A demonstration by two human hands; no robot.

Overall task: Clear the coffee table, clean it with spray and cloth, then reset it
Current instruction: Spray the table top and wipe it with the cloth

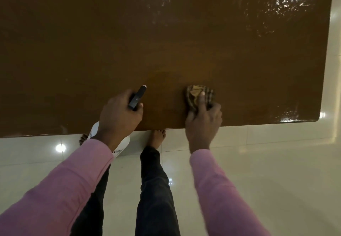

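Down at the near edge of the glossy brown surface [166,42], two hands are at work, one tool apiece. On one side, the left hand [120,114] has its fingers wrapped round the one spray bottle [137,98], white plastic body with a black trigger head. The nozzle points out across the top and the white body hangs below the edge. Over on the other side, the right hand [203,123] clutches the one cloth [193,92], a bunched brown-and-tan checked rag. Its forefinger lies over the cloth, holding it down on the surface near that edge, apart from the bottle. Two pink sleeves [221,189], two dark trouser legs [156,189], and two bare feet [158,138] by the edge, the left one mostly hidden behind the bottle. Wet speckled patches glint on the far side, one top centre, one top right, and the near right corner shines too. Around it all, a cream glossy tiled floor [267,162] throws back round spots of light.
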